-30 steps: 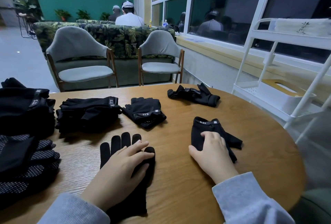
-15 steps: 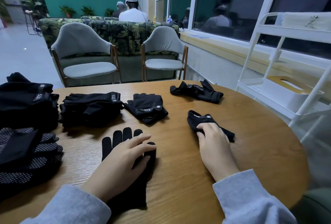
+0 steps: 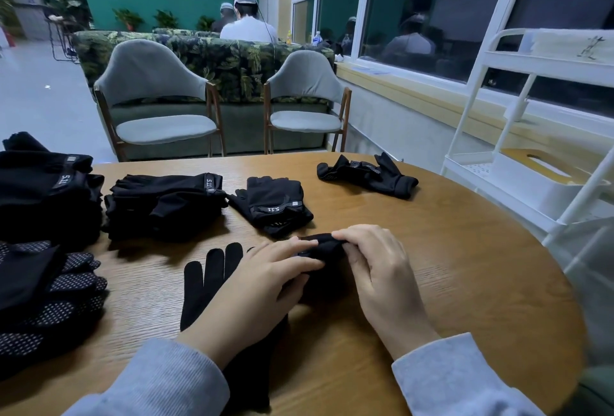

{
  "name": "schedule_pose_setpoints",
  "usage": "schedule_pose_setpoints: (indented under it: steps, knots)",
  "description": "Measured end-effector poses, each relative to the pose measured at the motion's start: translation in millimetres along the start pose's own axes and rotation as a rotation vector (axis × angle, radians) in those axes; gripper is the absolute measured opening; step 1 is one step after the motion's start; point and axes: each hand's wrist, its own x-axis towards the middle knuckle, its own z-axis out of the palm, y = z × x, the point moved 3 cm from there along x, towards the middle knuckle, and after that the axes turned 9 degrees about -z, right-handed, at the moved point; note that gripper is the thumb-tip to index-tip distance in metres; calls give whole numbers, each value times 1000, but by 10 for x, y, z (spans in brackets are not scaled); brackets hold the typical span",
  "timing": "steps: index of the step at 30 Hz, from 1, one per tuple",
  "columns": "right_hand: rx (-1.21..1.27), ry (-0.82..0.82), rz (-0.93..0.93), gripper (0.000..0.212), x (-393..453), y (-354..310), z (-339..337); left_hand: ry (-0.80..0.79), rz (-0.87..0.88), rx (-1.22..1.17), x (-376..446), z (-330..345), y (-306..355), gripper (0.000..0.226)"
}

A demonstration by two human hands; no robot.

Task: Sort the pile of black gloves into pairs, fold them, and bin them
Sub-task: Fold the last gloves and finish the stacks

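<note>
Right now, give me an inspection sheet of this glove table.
Surface: round wooden table, bare at right.
Job's things: flat glove under left hand; bunched glove held by both hands; glove stacks at left; loose pair at far edge.
Clutter: nothing seen.
Grippers: right hand pinches the bunched glove.
Cables: nothing seen on the table.
Surroundings: two chairs, white rack, people seated beyond.

Flat glove [image 3: 212, 279]: black, laid fingers-away on the table.
Bunched glove [image 3: 324, 244]: black, crumpled, largely hidden, possibly overlapping the flat one.
Folded pair [image 3: 274, 204]: stacked, "5.11" strap shown.
Loose glove [image 3: 367, 174]: crumpled, far side.
</note>
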Motion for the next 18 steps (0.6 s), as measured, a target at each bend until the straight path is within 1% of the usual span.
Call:
schedule_pose_setpoints:
  steps: [2,5,7,9,11,13,14,15,16,18]
  knots:
    - [-60,62,34,20,32,-5,-15,18,2,1,21,4,17,33]
    - [-238,220,123,21,64,11,-92,39,-31,-76,57,-19,37,41]
    - [-252,302,147,27,53,19,-137,83,-68,-148,103,-60,52,51]
    - [-202,316,126,28,35,20,-134,150,-87,-234,143,-93,57,55]
    - [-147,282,104,24,30,18,-99,168,-140,-387,168,-106,85,57]
    - [-117,224,95,21,33,20,-54,153,-239,-563,184,-108,122,59]
    - [-103,186,91,21,31,22,-29,150,-293,-602,180,-103,127,62]
    - [-91,138,90,21,26,24,-1,140,-331,-598,168,-93,116,61]
    - [-86,82,95,22,18,26,29,120,-351,-543,153,-74,89,59]
    - [-82,-30,131,24,-9,48,89,66,-371,-347,108,-17,2,53]
